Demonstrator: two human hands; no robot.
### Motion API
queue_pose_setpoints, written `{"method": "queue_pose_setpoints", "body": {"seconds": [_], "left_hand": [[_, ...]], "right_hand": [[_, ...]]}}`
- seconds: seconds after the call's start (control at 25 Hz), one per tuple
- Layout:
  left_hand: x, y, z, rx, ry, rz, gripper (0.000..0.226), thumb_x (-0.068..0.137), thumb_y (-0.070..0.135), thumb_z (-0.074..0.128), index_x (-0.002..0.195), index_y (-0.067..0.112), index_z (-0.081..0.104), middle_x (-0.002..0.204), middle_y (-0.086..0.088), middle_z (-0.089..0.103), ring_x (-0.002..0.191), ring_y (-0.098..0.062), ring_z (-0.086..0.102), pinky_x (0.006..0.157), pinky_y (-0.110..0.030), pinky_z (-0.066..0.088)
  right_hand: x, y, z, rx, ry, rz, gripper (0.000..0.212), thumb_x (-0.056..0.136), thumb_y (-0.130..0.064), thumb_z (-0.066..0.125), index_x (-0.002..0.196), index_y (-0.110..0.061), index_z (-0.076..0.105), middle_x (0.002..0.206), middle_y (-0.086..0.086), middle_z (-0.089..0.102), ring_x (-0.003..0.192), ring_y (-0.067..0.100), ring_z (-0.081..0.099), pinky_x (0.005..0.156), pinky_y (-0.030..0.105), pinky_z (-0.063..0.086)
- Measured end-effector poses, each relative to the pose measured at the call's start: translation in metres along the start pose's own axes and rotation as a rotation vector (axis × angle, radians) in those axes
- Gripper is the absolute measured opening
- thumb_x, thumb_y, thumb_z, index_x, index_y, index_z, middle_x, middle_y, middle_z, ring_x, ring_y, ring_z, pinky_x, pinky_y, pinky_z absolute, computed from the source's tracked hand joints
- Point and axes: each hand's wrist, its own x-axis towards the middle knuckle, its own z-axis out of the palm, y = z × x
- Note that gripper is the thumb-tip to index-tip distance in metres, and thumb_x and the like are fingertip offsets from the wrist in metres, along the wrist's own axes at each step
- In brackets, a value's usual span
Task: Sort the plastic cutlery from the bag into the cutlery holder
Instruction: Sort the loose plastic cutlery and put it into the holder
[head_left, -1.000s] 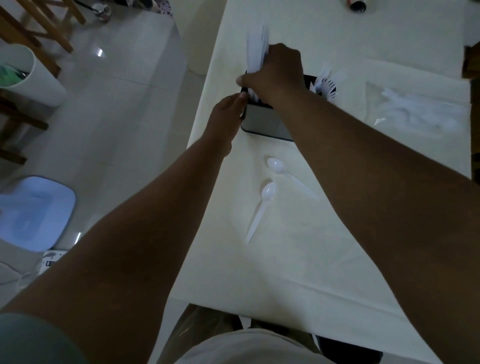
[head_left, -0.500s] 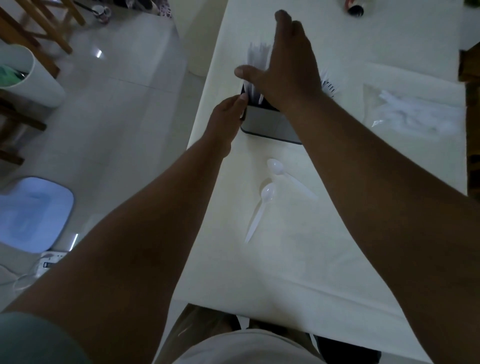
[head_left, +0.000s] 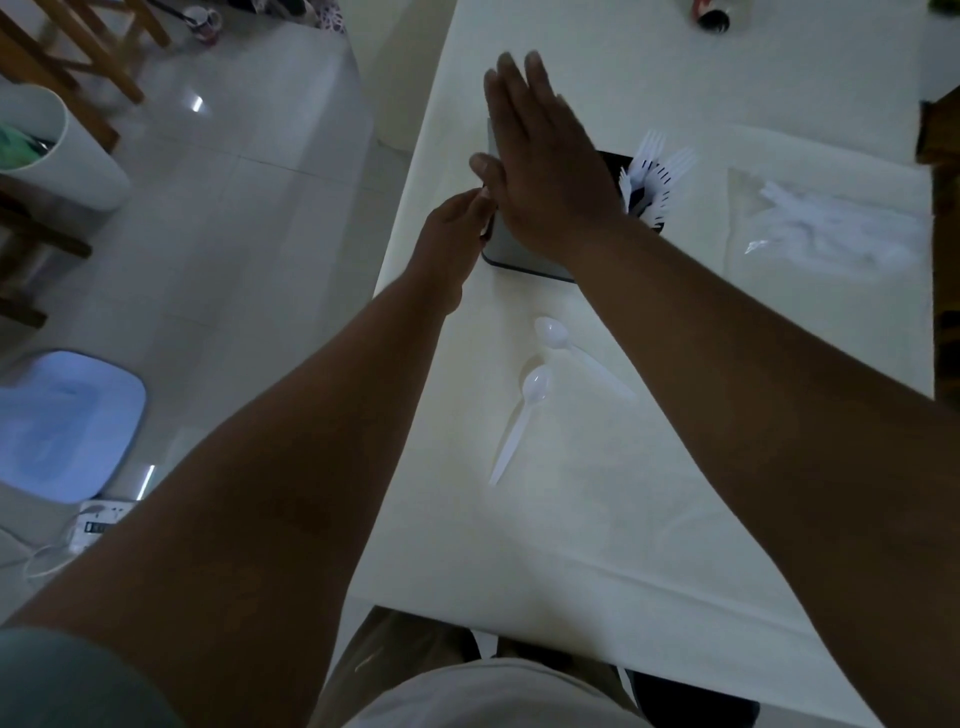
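A dark cutlery holder (head_left: 519, 254) stands on the white table (head_left: 597, 519). White forks (head_left: 654, 171) stick up from its right compartment. My right hand (head_left: 540, 161) lies flat with straight fingers over the holder's left part, hiding what stands there. My left hand (head_left: 452, 234) grips the holder's left edge. Two white spoons (head_left: 540, 384) lie loose on the table in front of the holder. The clear bag (head_left: 831, 228) with more white cutlery lies to the right.
The table's left edge runs close beside the holder, with tiled floor below. A white bin (head_left: 57, 150) and wooden chair legs (head_left: 78, 57) stand at the far left. A dark can (head_left: 714, 18) is at the table's far end.
My right hand let go of the bundle of white cutlery over the holder's left compartment, opened, and now lies flat above it. My left hand stayed on the holder's edge.
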Motion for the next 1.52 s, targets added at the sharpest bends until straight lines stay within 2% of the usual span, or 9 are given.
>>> {"method": "queue_pose_setpoints", "body": {"seconds": [0.24,0.36,0.52,0.72,0.88,1.08,1.24,1.36,1.52], "left_hand": [[-0.001,-0.001,0.000,0.003,-0.027,-0.026,0.022,0.098,0.037,0.047,0.091,0.028,0.066,0.108,-0.003,0.066,0.104,-0.017,0.060,0.100,-0.038,0.047],[-0.005,0.006,0.004,0.124,0.075,0.005,0.027,0.097,0.037,0.047,0.079,0.025,0.063,0.089,0.001,0.064,0.087,-0.013,0.058,0.081,-0.031,0.045],[-0.040,-0.012,0.008,0.347,0.270,0.139,0.027,0.092,0.037,0.051,0.071,0.021,0.050,0.067,0.003,0.048,0.065,-0.012,0.045,0.065,-0.030,0.038],[-0.120,-0.097,0.025,0.796,0.198,-0.071,0.021,0.087,0.033,0.065,0.100,0.019,0.071,0.101,-0.001,0.072,0.098,-0.021,0.066,0.085,-0.021,0.044],[-0.148,-0.112,0.044,1.030,0.135,-0.094,0.022,0.088,0.041,0.061,0.093,0.021,0.070,0.096,-0.003,0.070,0.091,-0.026,0.066,0.077,-0.032,0.052],[-0.144,-0.095,0.057,1.246,-0.048,-0.071,0.017,0.081,0.025,0.055,0.083,0.014,0.068,0.083,-0.006,0.064,0.078,-0.030,0.063,0.069,-0.030,0.050],[-0.139,-0.091,0.058,0.826,-0.027,-0.191,0.021,0.084,0.013,0.055,0.064,0.013,0.062,0.070,-0.009,0.065,0.067,-0.026,0.065,0.063,-0.031,0.056],[-0.143,-0.082,0.064,0.222,-0.066,-0.300,0.010,0.092,0.008,0.061,0.090,0.002,0.070,0.074,-0.014,0.066,0.065,-0.021,0.063,0.065,-0.031,0.058],[-0.148,-0.083,0.069,0.148,-0.150,-0.254,0.014,0.094,0.010,0.059,0.096,0.001,0.070,0.076,-0.012,0.066,0.068,-0.019,0.062,0.064,-0.029,0.057]], "right_hand": [[0.021,0.019,-0.017,0.020,-0.103,0.054,0.071,0.103,-0.048,0.033,0.157,-0.009,0.009,0.165,0.014,0.007,0.153,0.031,0.004,0.123,0.046,0.014],[-0.009,0.009,-0.036,0.151,0.079,0.035,0.073,0.098,-0.052,0.037,0.154,-0.008,0.025,0.161,0.015,0.025,0.149,0.031,0.022,0.121,0.038,0.024],[-0.109,0.008,-0.011,0.318,0.414,0.162,0.027,0.095,-0.028,0.054,0.104,-0.006,0.067,0.098,0.012,0.067,0.092,0.028,0.061,0.079,0.035,0.047],[-0.186,0.028,0.071,0.233,-0.182,0.502,0.022,0.094,-0.023,0.059,0.110,-0.011,0.069,0.106,0.012,0.067,0.100,0.032,0.064,0.080,0.032,0.048],[-0.183,0.030,0.086,0.175,-0.258,0.435,0.016,0.093,-0.020,0.061,0.103,-0.008,0.064,0.103,0.015,0.060,0.097,0.035,0.060,0.076,0.035,0.046],[-0.204,0.025,0.070,0.507,-0.156,0.682,0.016,0.087,-0.027,0.072,0.092,-0.012,0.073,0.089,0.006,0.074,0.082,0.022,0.069,0.078,0.025,0.051],[-0.243,0.001,0.048,0.826,-0.148,0.855,0.013,0.088,-0.026,0.072,0.090,-0.013,0.074,0.069,-0.002,0.072,0.053,0.004,0.066,0.066,0.021,0.055],[-0.256,-0.013,0.040,0.991,-0.176,0.934,0.012,0.088,-0.025,0.073,0.092,-0.015,0.075,0.063,-0.001,0.070,0.046,0.001,0.061,0.054,0.019,0.050],[-0.251,-0.013,0.033,1.023,-0.134,0.964,0.015,0.082,-0.026,0.079,0.089,-0.015,0.073,0.067,0.002,0.072,0.052,0.009,0.067,0.053,0.021,0.052]]}}
